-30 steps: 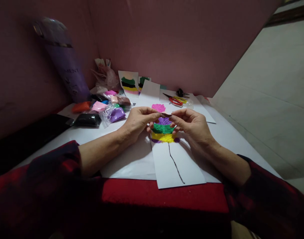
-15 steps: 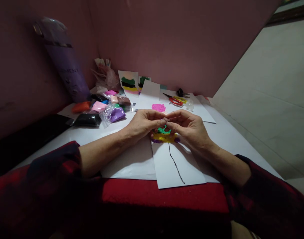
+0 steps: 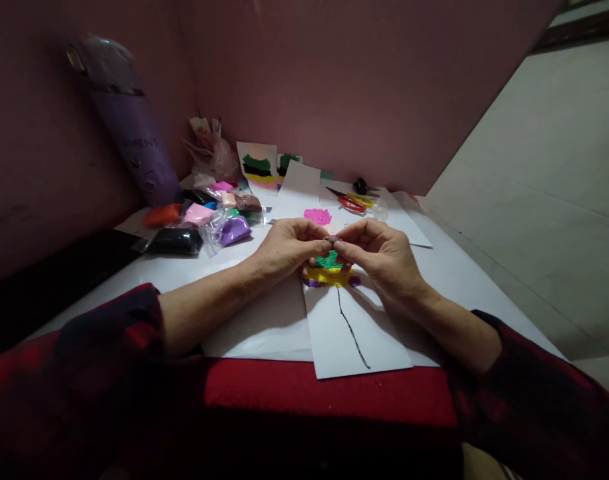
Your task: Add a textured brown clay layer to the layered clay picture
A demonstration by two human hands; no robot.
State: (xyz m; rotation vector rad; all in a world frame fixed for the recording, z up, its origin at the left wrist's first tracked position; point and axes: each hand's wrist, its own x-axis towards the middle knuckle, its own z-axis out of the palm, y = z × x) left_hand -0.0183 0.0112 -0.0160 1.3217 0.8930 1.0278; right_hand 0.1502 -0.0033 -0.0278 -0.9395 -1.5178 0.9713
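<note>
White paper [image 3: 244,337] spreads across the lower middle. At the centre, the left hand [image 3: 286,247] and right hand [image 3: 386,258] pinch a brown bit [image 3: 333,240] with their fingertips, mostly hidden, above a bright picture [image 3: 329,275] they partly cover. Clear bags [image 3: 212,239], left of centre, hold coloured lumps [image 3: 236,230]. Upper left, I can't see inside the purple bottle [image 3: 134,143].

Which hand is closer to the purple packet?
Left. The left hand is just to the right of the purple packet, apart from it; the right hand is farther right, beyond the left.
</note>
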